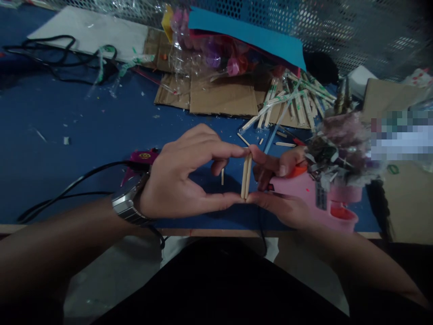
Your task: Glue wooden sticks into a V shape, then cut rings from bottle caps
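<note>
The person's left hand (182,176) and right hand (284,187) meet above the near edge of a blue tabletop (101,122). Thumbs and forefingers of both pinch the opposite ends of a pair of short wooden sticks (246,176), held side by side between the hands. A metal watch (130,201) circles the left wrist. Beyond that wrist lies a magenta tool (144,156), partly hidden; a pink plastic object (313,194) sits just beside the right hand. Farther off, stick pieces (285,144) lie loose, then wrapped chopsticks (301,106) heaped on flattened cardboard (223,99). Behind are a bright blue sheet (246,36) and a perforated panel (324,25).
</note>
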{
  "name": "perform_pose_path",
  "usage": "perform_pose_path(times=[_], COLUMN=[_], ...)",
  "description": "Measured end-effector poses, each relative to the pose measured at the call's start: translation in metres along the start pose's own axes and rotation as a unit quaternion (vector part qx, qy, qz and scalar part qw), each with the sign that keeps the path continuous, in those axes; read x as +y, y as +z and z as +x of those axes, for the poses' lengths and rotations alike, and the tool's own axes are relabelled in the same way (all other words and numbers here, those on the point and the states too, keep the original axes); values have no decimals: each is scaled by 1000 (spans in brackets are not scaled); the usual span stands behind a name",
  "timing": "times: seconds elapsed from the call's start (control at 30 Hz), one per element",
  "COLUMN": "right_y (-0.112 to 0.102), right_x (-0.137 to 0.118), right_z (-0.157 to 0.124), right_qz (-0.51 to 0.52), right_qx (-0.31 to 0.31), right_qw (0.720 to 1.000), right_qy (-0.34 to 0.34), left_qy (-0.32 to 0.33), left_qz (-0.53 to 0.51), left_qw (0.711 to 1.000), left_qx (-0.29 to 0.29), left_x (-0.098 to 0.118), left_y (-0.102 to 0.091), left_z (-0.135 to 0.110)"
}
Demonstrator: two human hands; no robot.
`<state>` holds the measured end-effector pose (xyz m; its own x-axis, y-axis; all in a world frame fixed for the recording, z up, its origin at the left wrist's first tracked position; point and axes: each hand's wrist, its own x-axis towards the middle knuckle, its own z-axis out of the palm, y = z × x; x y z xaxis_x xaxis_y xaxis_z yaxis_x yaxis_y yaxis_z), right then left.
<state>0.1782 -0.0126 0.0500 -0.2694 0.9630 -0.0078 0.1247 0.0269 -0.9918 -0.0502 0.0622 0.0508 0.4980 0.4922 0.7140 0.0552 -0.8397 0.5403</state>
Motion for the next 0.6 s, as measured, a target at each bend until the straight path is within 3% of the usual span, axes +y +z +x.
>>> perform_pose_path(times=[0.27, 0.6], right_y=[0, 2], right_x=[-9, -9], right_z=[3, 4], right_qz=[-27, -29], right_qx=[28, 23], right_qw=[998, 998], right_qy=[-49, -57], left_qy=[0, 10], left_qz=[8, 12], left_qw=[1000, 1000], left_qx=[4, -7], left_x=[-1, -4], left_y=[0, 0], left_z=[0, 0])
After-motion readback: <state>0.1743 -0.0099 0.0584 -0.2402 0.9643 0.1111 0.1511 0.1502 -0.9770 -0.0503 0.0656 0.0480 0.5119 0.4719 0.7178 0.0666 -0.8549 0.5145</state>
